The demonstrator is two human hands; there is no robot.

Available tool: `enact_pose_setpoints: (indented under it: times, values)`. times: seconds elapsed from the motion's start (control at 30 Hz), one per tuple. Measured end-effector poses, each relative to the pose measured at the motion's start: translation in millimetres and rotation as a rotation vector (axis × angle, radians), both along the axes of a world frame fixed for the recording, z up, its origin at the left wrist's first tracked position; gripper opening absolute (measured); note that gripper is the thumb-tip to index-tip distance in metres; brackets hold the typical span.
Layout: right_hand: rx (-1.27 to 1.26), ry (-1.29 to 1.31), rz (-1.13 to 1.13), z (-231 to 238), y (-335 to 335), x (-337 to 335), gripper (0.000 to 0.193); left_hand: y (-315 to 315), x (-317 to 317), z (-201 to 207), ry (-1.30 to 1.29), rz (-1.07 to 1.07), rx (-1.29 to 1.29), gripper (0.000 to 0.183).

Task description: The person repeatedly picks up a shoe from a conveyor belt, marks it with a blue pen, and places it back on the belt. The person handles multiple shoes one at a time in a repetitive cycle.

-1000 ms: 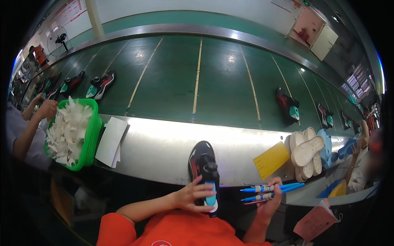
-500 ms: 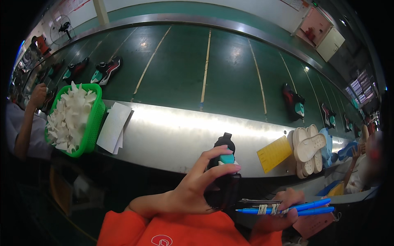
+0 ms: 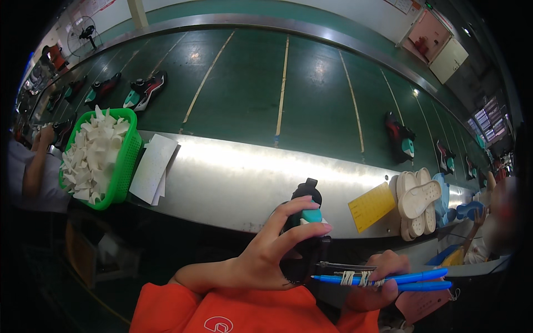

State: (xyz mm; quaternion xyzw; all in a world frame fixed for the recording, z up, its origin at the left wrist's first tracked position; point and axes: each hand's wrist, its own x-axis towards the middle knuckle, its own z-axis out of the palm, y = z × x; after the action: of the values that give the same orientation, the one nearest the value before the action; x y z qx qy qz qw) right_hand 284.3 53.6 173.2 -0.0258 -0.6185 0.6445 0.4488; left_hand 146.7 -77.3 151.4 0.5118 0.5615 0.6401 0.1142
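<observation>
Black, with a teal heel patch, the sneaker (image 3: 302, 227) stands on end in the left hand (image 3: 266, 252), fingers curled shut around it; at its four o'clock the right hand (image 3: 375, 280) grips two banded blue pens (image 3: 383, 276) lying crosswise, tips toward the shoe. Far off at ten o'clock, a green plastic basket (image 3: 125, 166) holds white cut pieces (image 3: 91, 155).

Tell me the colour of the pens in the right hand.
Blue: the pens, bound together with pale bands, show best in the head view, held in the right hand.
</observation>
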Motion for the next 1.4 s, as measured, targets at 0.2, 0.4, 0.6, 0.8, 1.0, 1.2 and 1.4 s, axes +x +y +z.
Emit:
enact_pose_setpoints:
  times: [0.2,0.4,0.6,0.8,1.0,1.2,1.4]
  values:
    - [0.012,-0.008,-0.004,-1.3,0.1,2.4,0.033,1.3,0.6,-0.9,-0.002,0.000,0.001,0.070]
    - [0.080,-0.012,-0.017,-0.9,1.2,1.1,0.034,0.5,1.4,1.2,-0.016,0.001,-0.019,0.070]
    - [0.413,-0.128,0.160,25.0,23.1,-3.0,0.033,3.3,-0.7,5.6,0.013,0.041,-0.073,0.072]
    - [0.679,-0.312,0.333,64.7,37.6,-17.3,0.030,7.9,-1.5,19.1,0.004,0.056,-0.120,0.074]
    - [0.807,-0.301,0.195,69.0,27.9,-18.7,0.027,13.2,-2.9,22.6,0.042,0.093,-0.117,0.075]
    - [0.827,-0.298,0.230,67.8,31.8,-17.5,0.026,15.0,-3.5,26.2,0.036,0.091,-0.131,0.073]
    - [0.760,-0.329,0.255,70.0,44.5,1.1,0.032,20.8,-2.1,26.0,0.030,0.072,-0.097,0.072]
